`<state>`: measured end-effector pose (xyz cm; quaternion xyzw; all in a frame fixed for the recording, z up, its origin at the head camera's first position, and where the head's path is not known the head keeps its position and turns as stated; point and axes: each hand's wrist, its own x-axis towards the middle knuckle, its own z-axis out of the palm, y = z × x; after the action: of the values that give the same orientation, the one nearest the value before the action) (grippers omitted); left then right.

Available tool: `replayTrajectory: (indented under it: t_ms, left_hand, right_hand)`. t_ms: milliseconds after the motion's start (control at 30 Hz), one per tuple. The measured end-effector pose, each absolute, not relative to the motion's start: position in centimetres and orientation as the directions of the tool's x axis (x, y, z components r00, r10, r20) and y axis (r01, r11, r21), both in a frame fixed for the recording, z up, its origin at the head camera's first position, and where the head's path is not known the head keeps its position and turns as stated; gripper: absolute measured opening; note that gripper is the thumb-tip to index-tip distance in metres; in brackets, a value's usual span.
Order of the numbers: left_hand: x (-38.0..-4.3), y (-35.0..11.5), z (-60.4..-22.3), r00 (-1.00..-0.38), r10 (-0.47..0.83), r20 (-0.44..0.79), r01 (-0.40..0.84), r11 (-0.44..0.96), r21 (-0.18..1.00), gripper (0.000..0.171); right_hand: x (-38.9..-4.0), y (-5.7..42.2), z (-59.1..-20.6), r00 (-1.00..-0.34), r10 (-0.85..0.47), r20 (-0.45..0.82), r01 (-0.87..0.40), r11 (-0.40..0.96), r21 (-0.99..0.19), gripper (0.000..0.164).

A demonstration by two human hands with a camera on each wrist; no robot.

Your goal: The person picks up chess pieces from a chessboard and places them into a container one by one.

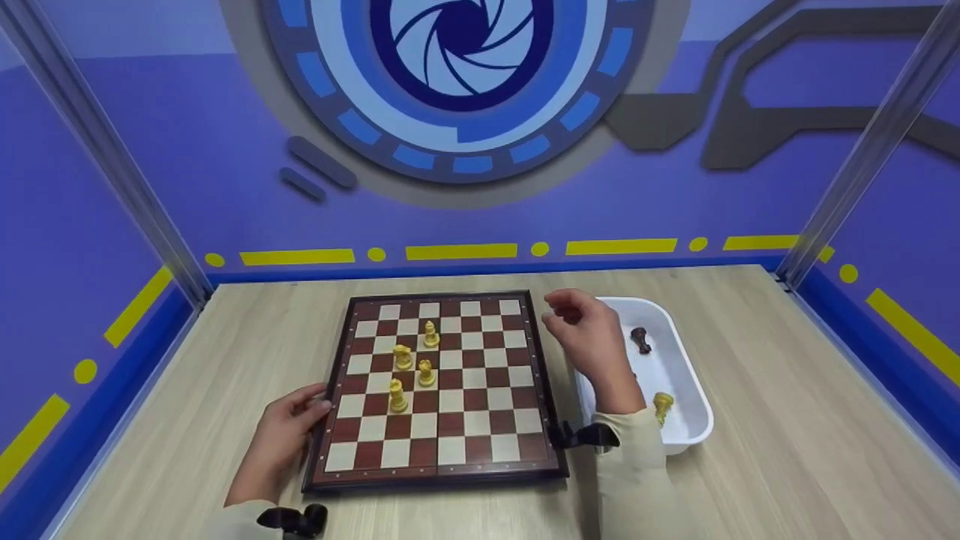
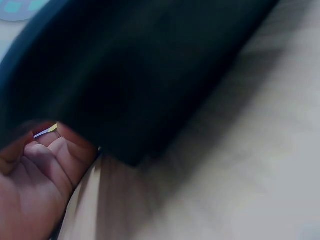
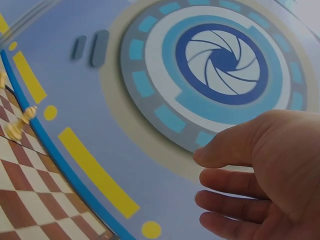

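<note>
A brown-and-cream chessboard [image 1: 487,397] lies on the table with several cream-yellow chess pieces standing on its left half, among them a knight [image 1: 403,357] and a taller piece [image 1: 397,397]. My left hand [image 1: 281,431] holds the board's left edge, its thumb at the frame; in the left wrist view the dark board side hides the fingertips. Between the board's far right corner and a white tray [image 1: 697,390], my right hand [image 1: 592,337] hovers with loosely bent fingers. The right wrist view shows nothing between its thumb and fingers [image 3: 232,205].
Inside the tray lie a dark chess piece [image 1: 640,340] and a yellow one [image 1: 662,406]; my right forearm covers part of it. A blue patterned wall [image 1: 465,217] stands behind the wooden table [image 1: 765,420], with side panels at left and right.
</note>
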<state>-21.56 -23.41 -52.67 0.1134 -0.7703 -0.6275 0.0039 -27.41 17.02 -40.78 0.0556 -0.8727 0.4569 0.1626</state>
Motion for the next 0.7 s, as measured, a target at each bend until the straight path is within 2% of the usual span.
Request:
replayTrajectory:
  t_ms: [267, 700]
  left_hand:
    - [-21.5, -23.3, -52.5, -0.972, -0.181, -0.147, -0.179, 0.175, 0.968, 0.041]
    - [-21.6, -23.2, -52.6, -0.971, -0.187, -0.148, -0.176, 0.144, 0.974, 0.039]
  right_hand:
    - [-27.5, 14.9, -41.5, -0.947, 0.015, 0.320, -0.266, 0.517, -0.813, 0.024]
    - [-27.2, 12.0, -42.9, -0.899, -0.085, 0.429, -0.420, 0.443, -0.792, 0.027]
